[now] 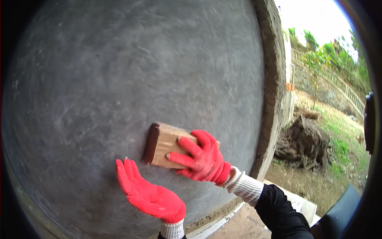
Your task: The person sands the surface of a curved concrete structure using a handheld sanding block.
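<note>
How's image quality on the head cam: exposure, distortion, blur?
Head view: sky blown out white at upper right; grey wall evenly lit, no glare; fisheye bends the wall edge, with dark vignette at the corners; wooden block and both red-gloved hands, right hand and left hand, reasonably sharp.

Right hand (203,157) presses wooden block (165,145) against wall (119,71).

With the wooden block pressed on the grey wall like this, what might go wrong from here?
1. The right hand in a red knit glove holds the rectangular wooden float block only with spread fingers on its back; it could slip off.
2. The left hand in a red glove is open just below the block, so a downward stroke might hit it.
3. The grey plastered wall looks damp; uneven pressure may leave marks.
</note>
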### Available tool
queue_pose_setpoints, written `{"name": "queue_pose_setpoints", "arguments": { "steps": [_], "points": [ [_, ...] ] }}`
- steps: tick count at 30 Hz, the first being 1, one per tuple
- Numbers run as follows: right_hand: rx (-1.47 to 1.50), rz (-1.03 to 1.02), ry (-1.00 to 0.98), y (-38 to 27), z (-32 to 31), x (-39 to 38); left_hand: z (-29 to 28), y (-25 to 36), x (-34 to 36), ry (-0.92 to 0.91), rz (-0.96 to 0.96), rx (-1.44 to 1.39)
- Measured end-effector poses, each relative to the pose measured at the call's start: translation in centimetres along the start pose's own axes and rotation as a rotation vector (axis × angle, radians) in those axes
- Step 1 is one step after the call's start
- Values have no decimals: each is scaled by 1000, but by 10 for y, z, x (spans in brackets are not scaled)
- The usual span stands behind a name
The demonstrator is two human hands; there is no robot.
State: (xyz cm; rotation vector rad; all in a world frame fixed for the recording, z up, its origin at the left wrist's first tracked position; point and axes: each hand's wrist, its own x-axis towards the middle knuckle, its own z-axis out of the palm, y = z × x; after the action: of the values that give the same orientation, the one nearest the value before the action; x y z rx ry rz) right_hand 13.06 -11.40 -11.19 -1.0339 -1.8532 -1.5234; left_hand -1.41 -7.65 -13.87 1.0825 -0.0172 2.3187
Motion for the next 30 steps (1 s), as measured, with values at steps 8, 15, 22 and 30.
{"name": "queue_pose_setpoints", "arguments": {
  "steps": [8, 15, 22, 30],
  "points": [
    [-284, 1338, 435, 89, -11, -129, 2, -4, -12, -256, 227, 94],
    [45, 484, -28, -54, 16, -119, -11, -15, -13, -391, 402, 124],
    [-316, 875, 254, 8, 12, -220, -24, -4, 19, -381, 543, 152],
    [-5, 706, 68, -76, 32, -174, -2, 3, 2, -280, 401, 77]
  ]
}}
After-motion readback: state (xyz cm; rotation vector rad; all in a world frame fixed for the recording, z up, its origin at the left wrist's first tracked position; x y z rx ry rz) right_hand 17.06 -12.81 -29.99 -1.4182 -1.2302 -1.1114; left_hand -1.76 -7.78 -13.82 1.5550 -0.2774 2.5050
